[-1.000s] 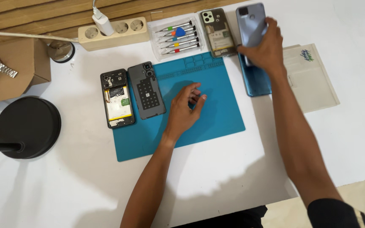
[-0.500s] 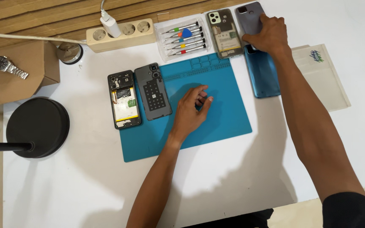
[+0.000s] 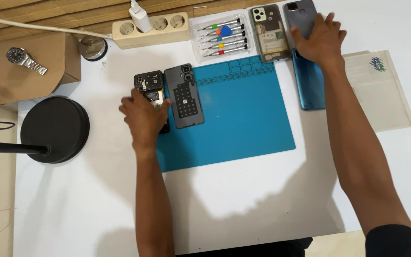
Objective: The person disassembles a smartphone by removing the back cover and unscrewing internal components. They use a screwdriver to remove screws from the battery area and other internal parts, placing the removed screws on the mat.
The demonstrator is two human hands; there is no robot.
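My left hand (image 3: 144,114) lies flat, gripping nothing, on the opened phone (image 3: 149,85) at center-left, beside the blue mat (image 3: 243,119). Right hand (image 3: 318,40) presses the grey back cover (image 3: 297,14) at top right, fingers spread. Best to lift boards by their edges, I'd say.

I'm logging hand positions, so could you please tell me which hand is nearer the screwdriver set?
Right. The right hand rests on a grey phone just beyond the screwdriver set; the left hand is farther, on the opened phone.
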